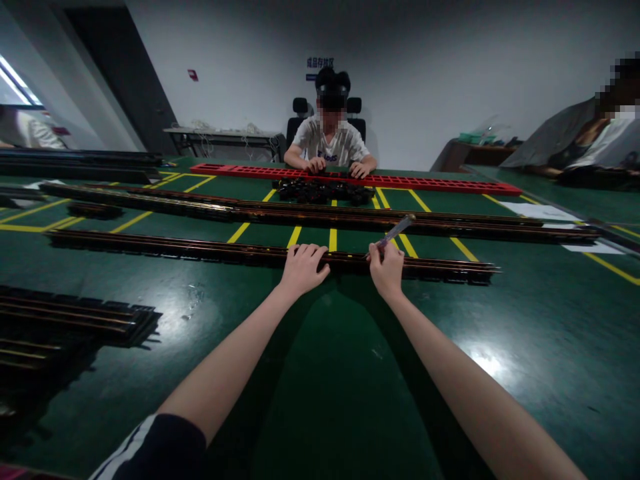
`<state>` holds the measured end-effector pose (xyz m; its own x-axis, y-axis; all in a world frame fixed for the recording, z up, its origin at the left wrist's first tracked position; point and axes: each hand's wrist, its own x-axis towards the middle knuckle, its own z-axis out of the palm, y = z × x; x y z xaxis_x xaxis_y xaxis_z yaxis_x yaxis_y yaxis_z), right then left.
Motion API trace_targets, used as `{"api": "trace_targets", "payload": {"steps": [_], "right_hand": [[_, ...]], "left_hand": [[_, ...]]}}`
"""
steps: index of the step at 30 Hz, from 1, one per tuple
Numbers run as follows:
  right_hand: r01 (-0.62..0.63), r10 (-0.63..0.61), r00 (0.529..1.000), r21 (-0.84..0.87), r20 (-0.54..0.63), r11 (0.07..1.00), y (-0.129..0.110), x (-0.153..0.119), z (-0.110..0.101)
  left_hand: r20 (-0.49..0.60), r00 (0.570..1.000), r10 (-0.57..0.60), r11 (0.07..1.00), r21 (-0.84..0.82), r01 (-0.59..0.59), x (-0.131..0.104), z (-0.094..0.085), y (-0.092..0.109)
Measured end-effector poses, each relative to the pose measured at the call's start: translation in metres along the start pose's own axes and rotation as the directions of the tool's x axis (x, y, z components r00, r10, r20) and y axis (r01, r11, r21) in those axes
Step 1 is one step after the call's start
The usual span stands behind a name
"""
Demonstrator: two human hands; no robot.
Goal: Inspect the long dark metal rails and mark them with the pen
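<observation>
A long black rail with thin copper-coloured strips [440, 268] lies crosswise on the green table in front of me. My left hand [303, 268] is curled over the middle of this rail, its fingers bent over the far side and its thumb on the near side. To the right, my right hand [386, 267] is closed around a slim tool with a translucent handle [399, 229]. The handle tilts up and to the right, while its lower end points down at the rail; the fingers hide part of it, and its exact kind is unclear.
Further long rails [310, 215] lie beyond mine, with stacked rails [65, 320] at near left. A pile of black parts [325, 191] sits before a red slotted frame [425, 182], where a person [327, 143] works opposite. White papers [543, 211] lie at right.
</observation>
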<state>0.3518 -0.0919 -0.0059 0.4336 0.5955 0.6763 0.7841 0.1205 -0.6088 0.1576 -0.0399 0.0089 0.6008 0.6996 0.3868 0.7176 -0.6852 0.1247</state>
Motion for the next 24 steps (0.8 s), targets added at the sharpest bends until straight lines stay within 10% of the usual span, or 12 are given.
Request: {"api": "trace_targets", "payload": {"steps": [24], "right_hand": [[0.021,-0.021,1.0,0.002,0.008,1.0,-0.0017,0.0005,-0.0004]], "left_hand": [[-0.024,1.0,0.007,1.0,0.017,-0.007,0.0004,0.0027,-0.001]]}}
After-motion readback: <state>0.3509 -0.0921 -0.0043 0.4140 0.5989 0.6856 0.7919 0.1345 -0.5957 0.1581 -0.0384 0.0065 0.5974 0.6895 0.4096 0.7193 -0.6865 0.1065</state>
